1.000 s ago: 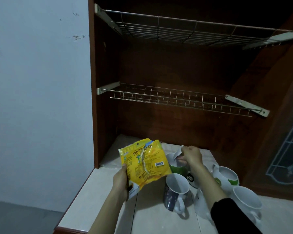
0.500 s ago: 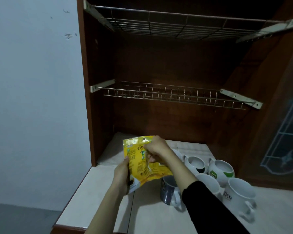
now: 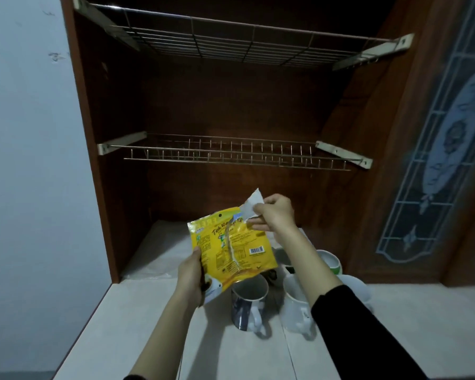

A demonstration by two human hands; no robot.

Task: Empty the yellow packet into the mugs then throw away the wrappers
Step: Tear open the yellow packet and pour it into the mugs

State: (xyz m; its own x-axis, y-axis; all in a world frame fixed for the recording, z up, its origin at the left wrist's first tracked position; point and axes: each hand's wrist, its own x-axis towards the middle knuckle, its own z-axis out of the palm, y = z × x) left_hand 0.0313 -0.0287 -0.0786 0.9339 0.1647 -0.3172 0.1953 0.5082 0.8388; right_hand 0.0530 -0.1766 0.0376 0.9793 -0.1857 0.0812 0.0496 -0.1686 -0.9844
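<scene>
My left hand grips the lower left corner of the yellow packet and holds it upright above the counter. At the packet's top right corner, my right hand pinches a small white sachet. Below the packet stands a dark blue mug with a white inside. A white mug stands to its right, partly behind my right forearm. A green and white mug sits further back, with another white mug beside it. My arm hides other mugs.
The white counter runs under a brown wooden cabinet with two wire racks. A clear plastic sheet lies at the cabinet's back left. A glass-patterned cabinet door stands at the right. A pale wall is at the left.
My right hand has risen from the front of the yellow packet to its top right corner, now with a white sachet between its fingers. The view has shifted slightly.
</scene>
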